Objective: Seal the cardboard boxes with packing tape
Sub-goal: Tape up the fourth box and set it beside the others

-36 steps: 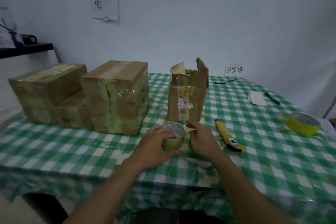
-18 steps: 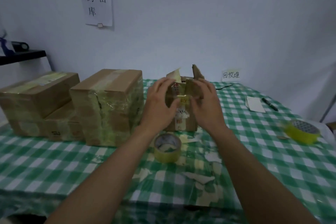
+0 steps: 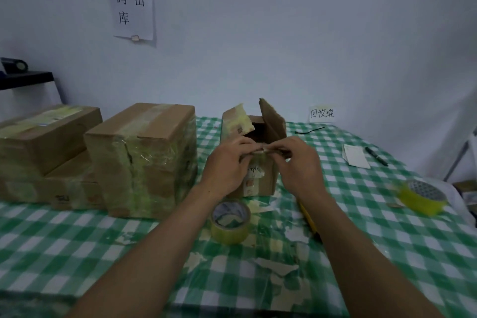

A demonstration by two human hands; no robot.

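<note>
The light is dim and flat with a cool bluish cast, and its source is out of view. The wall behind the open box is evenly lit, without hard shadows. Soft shade gathers inside the box and at the foot of the taped carton to its left. A faint sheen lies on the plastic-covered surface in front of the box. The left hand and right hand at the box look slightly soft, and the forearms below it smear. Far right of the box, the tape roll is blurred and stretched by wide-angle bending.
</note>
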